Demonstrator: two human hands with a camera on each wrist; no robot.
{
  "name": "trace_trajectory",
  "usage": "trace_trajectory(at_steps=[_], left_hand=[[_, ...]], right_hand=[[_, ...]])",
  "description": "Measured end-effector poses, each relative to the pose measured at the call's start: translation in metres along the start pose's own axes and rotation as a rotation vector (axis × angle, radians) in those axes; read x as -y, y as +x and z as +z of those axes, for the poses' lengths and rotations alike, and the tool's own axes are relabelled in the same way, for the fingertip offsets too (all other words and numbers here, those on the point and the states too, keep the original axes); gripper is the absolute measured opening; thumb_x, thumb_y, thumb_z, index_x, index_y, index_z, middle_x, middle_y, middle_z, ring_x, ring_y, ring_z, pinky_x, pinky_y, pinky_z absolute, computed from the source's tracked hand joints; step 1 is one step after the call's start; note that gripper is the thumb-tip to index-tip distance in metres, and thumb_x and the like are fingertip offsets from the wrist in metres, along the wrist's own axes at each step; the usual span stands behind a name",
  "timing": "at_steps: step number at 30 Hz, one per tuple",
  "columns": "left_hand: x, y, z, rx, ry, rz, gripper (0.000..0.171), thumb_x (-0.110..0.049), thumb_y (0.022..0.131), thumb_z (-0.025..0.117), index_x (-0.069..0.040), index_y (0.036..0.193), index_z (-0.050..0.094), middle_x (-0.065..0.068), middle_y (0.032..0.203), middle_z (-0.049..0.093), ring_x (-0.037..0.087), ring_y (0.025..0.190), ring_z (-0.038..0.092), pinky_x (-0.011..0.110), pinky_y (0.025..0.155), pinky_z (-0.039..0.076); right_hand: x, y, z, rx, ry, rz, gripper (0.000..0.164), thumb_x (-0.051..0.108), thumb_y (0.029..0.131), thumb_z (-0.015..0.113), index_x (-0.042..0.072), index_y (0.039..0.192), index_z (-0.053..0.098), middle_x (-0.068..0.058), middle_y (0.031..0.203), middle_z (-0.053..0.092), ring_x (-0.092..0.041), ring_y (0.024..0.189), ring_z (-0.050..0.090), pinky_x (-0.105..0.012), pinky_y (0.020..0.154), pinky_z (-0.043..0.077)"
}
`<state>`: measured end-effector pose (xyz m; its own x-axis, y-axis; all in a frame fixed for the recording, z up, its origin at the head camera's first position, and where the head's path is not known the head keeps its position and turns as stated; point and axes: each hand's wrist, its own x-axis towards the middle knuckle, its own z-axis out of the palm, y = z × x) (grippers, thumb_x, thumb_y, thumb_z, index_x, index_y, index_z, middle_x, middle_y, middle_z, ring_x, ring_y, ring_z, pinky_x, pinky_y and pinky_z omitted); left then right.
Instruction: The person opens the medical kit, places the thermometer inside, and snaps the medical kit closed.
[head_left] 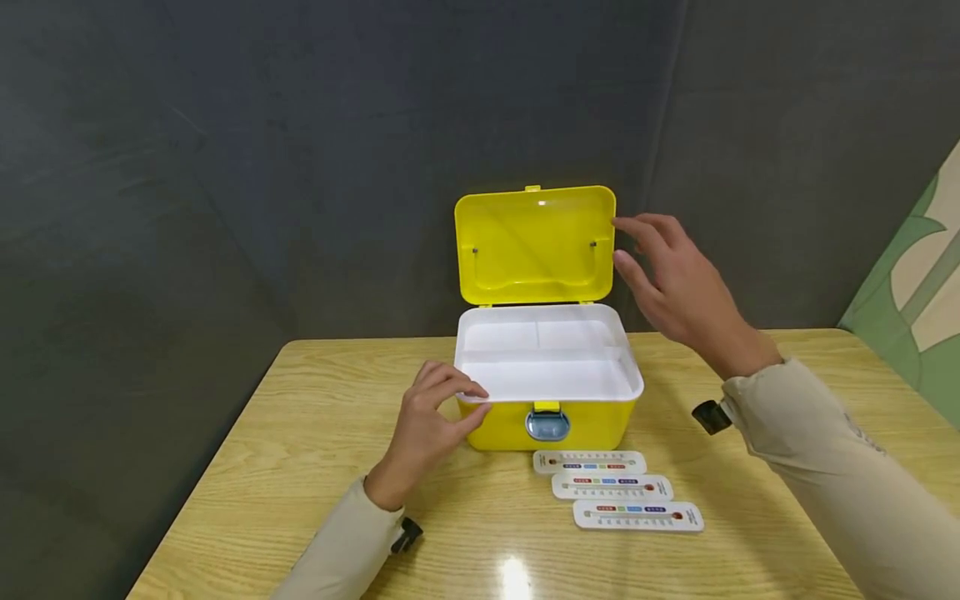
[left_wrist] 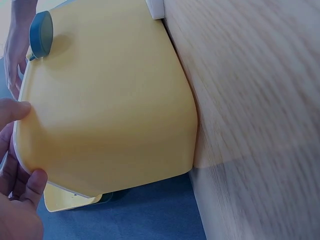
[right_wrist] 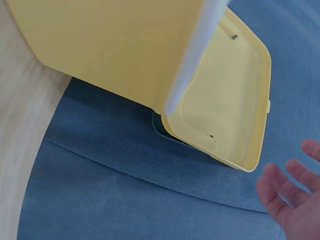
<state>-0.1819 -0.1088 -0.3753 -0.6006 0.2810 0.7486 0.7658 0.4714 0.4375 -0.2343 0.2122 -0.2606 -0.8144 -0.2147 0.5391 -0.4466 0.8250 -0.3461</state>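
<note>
A yellow storage box (head_left: 495,429) stands on the table with its yellow lid (head_left: 536,242) raised at the back. Inside its top sits a white divided tray (head_left: 547,367). My left hand (head_left: 431,417) holds the box's front left corner at the rim, thumb in front; the left wrist view shows fingertips against the yellow wall. My right hand (head_left: 678,287) is beside the lid's right edge, fingers loosely bent and holding nothing. In the right wrist view that hand shows apart from the lid (right_wrist: 225,95). A blue-grey latch (head_left: 547,425) hangs at the box's front.
Several white thermometer strips, including the nearest thermometer (head_left: 637,516), lie staggered on the wooden table (head_left: 315,442) before the box. A dark cloth wall (head_left: 337,167) rises behind the table. A green-patterned panel (head_left: 937,275) stands at the right.
</note>
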Motion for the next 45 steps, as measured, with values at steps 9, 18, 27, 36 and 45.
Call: trace_trajectory(at_steps=[9,18,27,36,45], left_hand=[[0.002,0.000,0.000,0.002,0.001,-0.002,0.015,-0.007,0.076,0.085,-0.012,0.085,0.075,-0.001,0.086,0.066,0.016,0.088,0.055,0.029,0.079,0.050],[0.004,0.001,0.002,-0.006,-0.012,0.028,0.015,-0.008,0.076,0.085,-0.013,0.085,0.075,-0.001,0.086,0.066,0.017,0.089,0.055,0.030,0.079,0.049],[0.005,0.002,0.000,-0.018,-0.015,0.042,0.016,-0.006,0.075,0.086,-0.012,0.084,0.075,0.000,0.084,0.065,0.017,0.088,0.055,0.030,0.079,0.050],[0.005,0.001,0.002,-0.007,-0.020,0.047,0.016,-0.007,0.076,0.086,-0.012,0.086,0.075,-0.001,0.086,0.066,0.016,0.089,0.055,0.029,0.080,0.049],[0.004,0.000,0.002,-0.002,-0.017,0.029,0.014,-0.008,0.077,0.085,-0.012,0.086,0.074,-0.001,0.086,0.066,0.016,0.089,0.055,0.030,0.081,0.049]], right_hand=[[0.002,-0.025,0.012,0.017,-0.023,-0.045,0.045,0.037,0.104,0.051,0.010,0.140,0.051,-0.017,0.142,0.048,-0.038,0.122,0.052,-0.061,0.099,0.045],[0.005,-0.061,0.020,0.018,-0.017,-0.140,0.038,0.024,0.095,0.068,0.014,0.130,0.060,-0.010,0.133,0.056,-0.031,0.120,0.054,-0.054,0.098,0.048],[0.001,-0.081,0.031,0.019,-0.050,-0.311,0.044,0.018,0.084,0.078,0.014,0.125,0.064,-0.006,0.130,0.059,-0.026,0.117,0.055,-0.047,0.095,0.051],[-0.012,-0.101,0.037,0.079,-0.048,-0.433,0.056,0.026,0.080,0.080,0.018,0.132,0.061,0.001,0.134,0.058,-0.020,0.124,0.051,-0.023,0.111,0.033],[-0.018,-0.118,0.050,-0.043,-0.027,-0.589,0.057,0.054,0.102,0.042,0.011,0.133,0.061,-0.010,0.130,0.059,-0.031,0.122,0.047,-0.020,0.122,0.011]])
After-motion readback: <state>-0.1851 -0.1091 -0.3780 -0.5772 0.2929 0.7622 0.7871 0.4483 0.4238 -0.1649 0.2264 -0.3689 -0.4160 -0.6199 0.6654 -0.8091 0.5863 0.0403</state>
